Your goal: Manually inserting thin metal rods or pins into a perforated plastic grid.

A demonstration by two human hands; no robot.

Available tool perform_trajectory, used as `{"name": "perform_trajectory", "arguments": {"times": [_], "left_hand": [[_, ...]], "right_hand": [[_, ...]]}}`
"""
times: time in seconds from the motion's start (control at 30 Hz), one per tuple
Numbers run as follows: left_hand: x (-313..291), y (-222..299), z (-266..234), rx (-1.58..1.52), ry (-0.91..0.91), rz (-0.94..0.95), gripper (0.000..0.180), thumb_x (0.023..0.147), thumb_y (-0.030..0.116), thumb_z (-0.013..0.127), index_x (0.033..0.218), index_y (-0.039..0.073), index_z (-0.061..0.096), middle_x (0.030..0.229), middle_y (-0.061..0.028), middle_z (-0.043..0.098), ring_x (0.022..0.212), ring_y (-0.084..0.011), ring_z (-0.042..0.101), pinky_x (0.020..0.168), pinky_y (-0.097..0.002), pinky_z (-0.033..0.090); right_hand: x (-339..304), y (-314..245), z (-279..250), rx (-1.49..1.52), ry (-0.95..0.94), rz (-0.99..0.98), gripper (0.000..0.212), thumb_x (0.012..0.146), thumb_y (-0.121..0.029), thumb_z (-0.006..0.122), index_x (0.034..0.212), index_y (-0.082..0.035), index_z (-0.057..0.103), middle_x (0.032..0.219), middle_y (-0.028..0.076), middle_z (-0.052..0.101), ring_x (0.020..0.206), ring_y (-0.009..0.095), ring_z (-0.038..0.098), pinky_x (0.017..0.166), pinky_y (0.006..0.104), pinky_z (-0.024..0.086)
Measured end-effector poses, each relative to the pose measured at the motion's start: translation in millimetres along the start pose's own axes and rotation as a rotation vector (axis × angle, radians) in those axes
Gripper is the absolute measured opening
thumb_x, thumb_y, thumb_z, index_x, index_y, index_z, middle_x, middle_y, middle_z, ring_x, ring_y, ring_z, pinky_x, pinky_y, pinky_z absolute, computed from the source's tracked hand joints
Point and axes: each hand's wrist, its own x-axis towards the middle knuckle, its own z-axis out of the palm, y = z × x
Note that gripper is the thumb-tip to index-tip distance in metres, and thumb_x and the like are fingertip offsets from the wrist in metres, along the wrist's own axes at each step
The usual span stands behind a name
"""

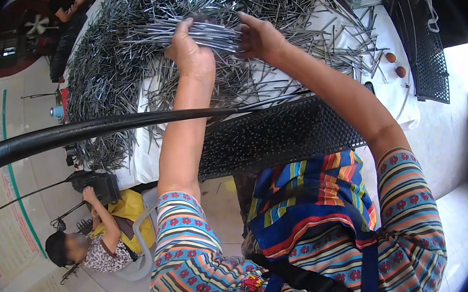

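A bundle of thin, shiny grey metallic sticks (214, 36) lies across my two hands above a large heap. My left hand (190, 53) is closed round the middle of the bundle, thumb on top. At the bundle's right end is my right hand (261, 39), thumb raised and fingers curled against the stick ends. Beneath and beyond them, a great heap of loose sticks (106, 74) spreads over a white-covered table (405, 96). What exactly the sticks are, I cannot tell.
A black perforated tray (284, 135) sits between me and the table. A black bar (100, 126) crosses over my left forearm. Two round brown fruits (391, 57) lie at the right. A black mesh panel (426, 46) stands beyond. A co-worker (110, 239) sits at the left.
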Motion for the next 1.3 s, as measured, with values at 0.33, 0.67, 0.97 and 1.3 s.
{"name": "perform_trajectory", "arguments": {"times": [0.33, 0.67, 0.97, 1.3], "left_hand": [[-25.8, -21.2, 9.7, 0.135, -0.194, 0.262, 0.034, 0.067, -0.005, 0.075, 0.098, -0.001, 0.062, 0.091, -0.0068, 0.065, 0.079, -0.0169, 0.063, 0.075, -0.0296, 0.052], [28.3, -26.6, -44.3, 0.130, -0.232, -0.510, 0.013, 0.081, 0.006, 0.064, 0.091, -0.001, 0.062, 0.080, -0.0108, 0.065, 0.067, -0.0222, 0.064, 0.062, -0.0355, 0.055], [-17.0, -16.8, -33.6, 0.872, -0.908, -0.732, 0.044, 0.065, 0.006, 0.072, 0.105, 0.000, 0.055, 0.077, -0.0100, 0.065, 0.055, -0.0134, 0.058, 0.047, -0.0241, 0.047], [12.0, -1.7, -52.9, 1.124, -0.290, -0.471, 0.028, 0.062, -0.013, 0.069, 0.088, -0.007, 0.061, 0.075, -0.0183, 0.066, 0.060, -0.0279, 0.066, 0.054, -0.0346, 0.057]], "right_hand": [[52.9, 39.2, 44.2, -0.130, 0.435, -0.555, 0.042, 0.088, -0.032, 0.058, 0.073, 0.006, 0.066, 0.068, 0.011, 0.065, 0.061, 0.016, 0.057, 0.060, 0.0360, 0.046], [13.1, 12.0, 25.2, 0.009, 0.158, 0.043, 0.047, 0.084, -0.060, 0.056, 0.090, -0.013, 0.061, 0.081, 0.003, 0.061, 0.068, 0.018, 0.054, 0.070, 0.0372, 0.045], [4.5, -12.0, -40.3, 0.097, -0.163, -0.231, 0.034, 0.095, -0.012, 0.048, 0.125, 0.002, 0.054, 0.091, 0.015, 0.068, 0.088, 0.029, 0.066, 0.088, 0.0420, 0.051], [3.6, 14.2, -94.2, -1.621, 0.452, -0.509, 0.035, 0.079, -0.031, 0.059, 0.107, -0.013, 0.069, 0.114, 0.018, 0.062, 0.101, 0.037, 0.061, 0.084, 0.0445, 0.047]]}}
